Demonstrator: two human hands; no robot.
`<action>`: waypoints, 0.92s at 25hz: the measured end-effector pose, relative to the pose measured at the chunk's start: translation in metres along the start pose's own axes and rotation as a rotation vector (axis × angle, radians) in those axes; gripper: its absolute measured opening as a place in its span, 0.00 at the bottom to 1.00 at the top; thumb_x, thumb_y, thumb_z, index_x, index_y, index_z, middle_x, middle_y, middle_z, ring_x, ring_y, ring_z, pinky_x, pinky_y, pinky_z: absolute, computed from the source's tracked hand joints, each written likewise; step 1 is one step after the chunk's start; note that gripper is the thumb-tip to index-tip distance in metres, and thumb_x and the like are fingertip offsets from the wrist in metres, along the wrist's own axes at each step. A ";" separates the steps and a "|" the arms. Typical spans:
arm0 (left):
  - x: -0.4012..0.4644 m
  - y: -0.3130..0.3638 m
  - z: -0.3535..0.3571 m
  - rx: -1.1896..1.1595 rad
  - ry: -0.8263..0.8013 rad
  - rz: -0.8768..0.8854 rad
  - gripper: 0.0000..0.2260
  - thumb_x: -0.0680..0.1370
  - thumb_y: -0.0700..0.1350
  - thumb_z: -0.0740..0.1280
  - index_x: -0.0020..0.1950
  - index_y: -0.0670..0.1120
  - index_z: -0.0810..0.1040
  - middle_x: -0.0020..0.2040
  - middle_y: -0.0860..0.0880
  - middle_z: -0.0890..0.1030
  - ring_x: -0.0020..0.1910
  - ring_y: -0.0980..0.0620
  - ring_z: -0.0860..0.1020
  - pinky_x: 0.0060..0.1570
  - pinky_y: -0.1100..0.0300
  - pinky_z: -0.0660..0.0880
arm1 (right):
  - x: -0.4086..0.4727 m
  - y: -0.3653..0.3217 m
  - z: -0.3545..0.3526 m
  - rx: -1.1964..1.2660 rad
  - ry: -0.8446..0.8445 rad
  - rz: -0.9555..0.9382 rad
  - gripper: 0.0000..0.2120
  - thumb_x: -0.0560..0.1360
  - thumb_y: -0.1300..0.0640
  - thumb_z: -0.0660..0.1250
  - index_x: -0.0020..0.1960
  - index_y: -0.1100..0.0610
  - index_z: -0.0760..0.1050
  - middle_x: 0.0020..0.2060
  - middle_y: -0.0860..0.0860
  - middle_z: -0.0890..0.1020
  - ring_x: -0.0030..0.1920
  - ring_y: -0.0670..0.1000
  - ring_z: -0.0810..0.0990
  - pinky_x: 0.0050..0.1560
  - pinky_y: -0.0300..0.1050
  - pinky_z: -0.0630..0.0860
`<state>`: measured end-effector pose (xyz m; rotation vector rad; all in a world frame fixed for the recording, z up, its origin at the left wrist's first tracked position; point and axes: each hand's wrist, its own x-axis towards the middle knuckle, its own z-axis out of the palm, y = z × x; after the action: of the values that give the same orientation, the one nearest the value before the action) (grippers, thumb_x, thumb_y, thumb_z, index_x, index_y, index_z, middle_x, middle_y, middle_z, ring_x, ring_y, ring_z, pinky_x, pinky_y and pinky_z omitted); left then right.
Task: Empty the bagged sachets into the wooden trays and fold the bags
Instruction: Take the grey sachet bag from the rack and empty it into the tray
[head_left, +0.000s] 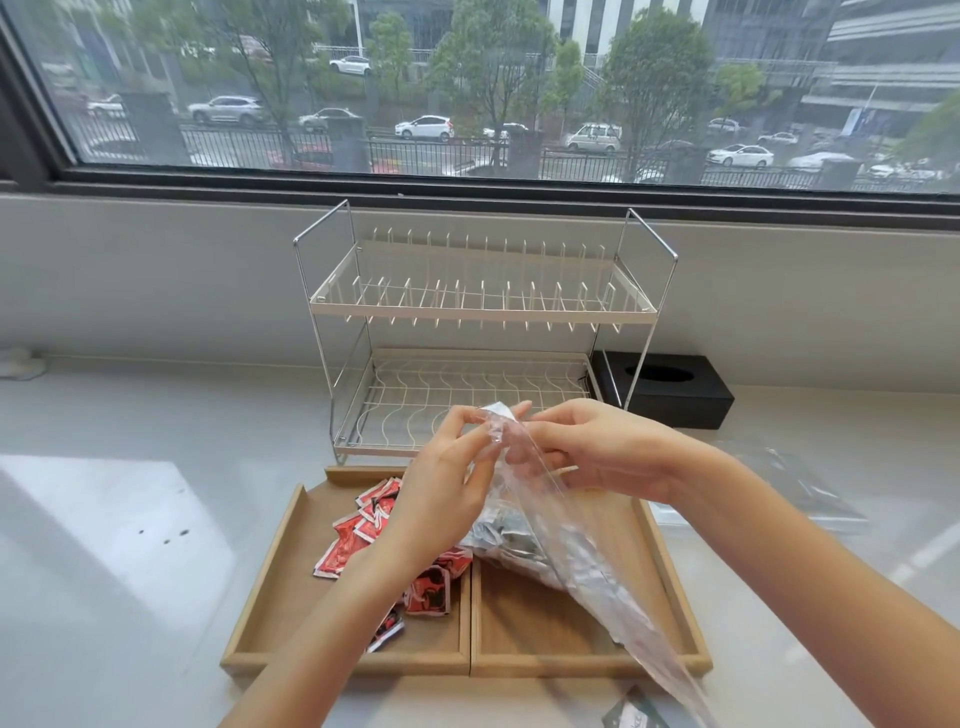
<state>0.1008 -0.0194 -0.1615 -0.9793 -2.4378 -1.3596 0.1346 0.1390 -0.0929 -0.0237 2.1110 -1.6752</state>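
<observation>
left hand (447, 483), right hand (597, 457), bare forearms, no sleeves

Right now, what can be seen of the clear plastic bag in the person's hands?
The clear plastic bag is thin, crinkled and transparent. The left hand and right hand pinch its top end above the right wooden tray. It slants down toward the near right, with dark grey sachets bunched inside.

- The left hand (447, 483) covers part of the red sachets (358, 535).
- A dark packet (631, 719) — cut off by the bottom edge.
- Sachets inside the clear bag (545, 540) blur together.
</observation>
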 end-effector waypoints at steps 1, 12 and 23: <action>0.000 0.001 0.000 0.006 -0.009 -0.004 0.15 0.77 0.47 0.56 0.59 0.54 0.76 0.55 0.51 0.75 0.49 0.55 0.76 0.47 0.59 0.74 | 0.000 0.000 0.001 0.014 -0.003 -0.009 0.11 0.75 0.54 0.63 0.51 0.58 0.79 0.36 0.44 0.82 0.36 0.40 0.79 0.39 0.33 0.77; 0.000 0.001 0.001 0.042 0.018 -0.015 0.13 0.76 0.46 0.56 0.54 0.47 0.78 0.57 0.49 0.78 0.51 0.51 0.77 0.49 0.49 0.76 | 0.002 0.013 0.015 0.159 0.004 0.037 0.06 0.74 0.62 0.65 0.51 0.58 0.73 0.35 0.51 0.77 0.37 0.48 0.74 0.47 0.43 0.75; 0.004 0.011 -0.006 -0.032 0.015 -0.096 0.17 0.77 0.38 0.60 0.31 0.54 0.65 0.33 0.56 0.70 0.32 0.66 0.71 0.31 0.73 0.65 | -0.013 -0.016 -0.004 -0.166 0.241 -0.123 0.13 0.77 0.67 0.57 0.61 0.63 0.69 0.36 0.54 0.74 0.36 0.48 0.72 0.36 0.35 0.73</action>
<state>0.1036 -0.0185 -0.1492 -0.8657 -2.4892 -1.4352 0.1409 0.1416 -0.0730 -0.0032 2.4709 -1.6359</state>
